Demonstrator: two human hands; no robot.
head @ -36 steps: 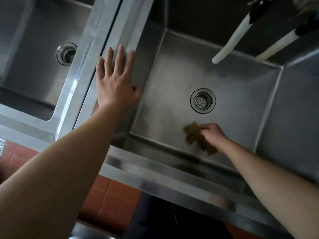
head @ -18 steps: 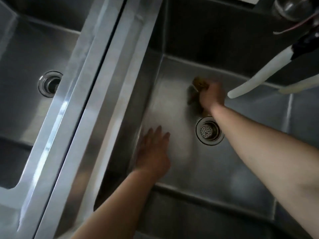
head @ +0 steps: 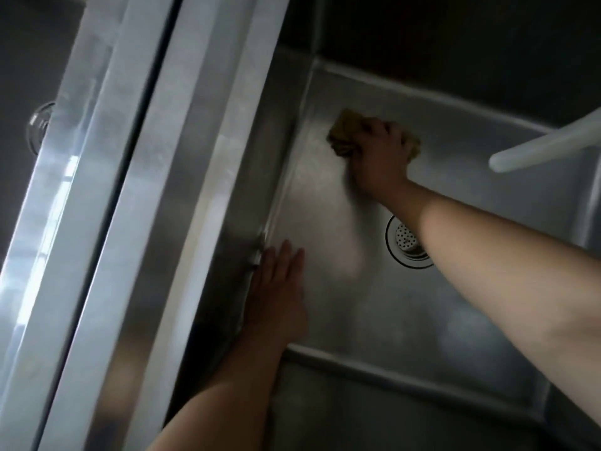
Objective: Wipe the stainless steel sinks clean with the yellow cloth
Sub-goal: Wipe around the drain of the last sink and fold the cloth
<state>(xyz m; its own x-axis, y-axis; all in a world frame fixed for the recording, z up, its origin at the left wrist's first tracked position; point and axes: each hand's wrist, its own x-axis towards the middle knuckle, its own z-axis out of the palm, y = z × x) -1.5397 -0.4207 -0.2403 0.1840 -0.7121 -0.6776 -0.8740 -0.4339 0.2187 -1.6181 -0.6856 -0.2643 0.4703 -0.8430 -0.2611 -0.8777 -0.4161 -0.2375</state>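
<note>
My right hand [head: 379,157] grips the yellow cloth [head: 341,133] and presses it on the floor of the right-hand stainless steel sink [head: 406,307], near the far left corner. The cloth shows on both sides of my fist. My left hand [head: 279,294] lies flat with straight fingers on the sink floor, along the foot of the left wall. The round drain strainer [head: 406,240] sits between my two arms, partly hidden by my right forearm.
A second steel sink [head: 29,76] with its own drain [head: 40,125] lies to the left, beyond the wide double rim [head: 156,190]. A white hose end [head: 546,144] hangs over the right sink's far right part.
My right hand has swept the cloth from the near side past the drain to the far left corner. My left hand has left the rim and now rests on the sink floor.
</note>
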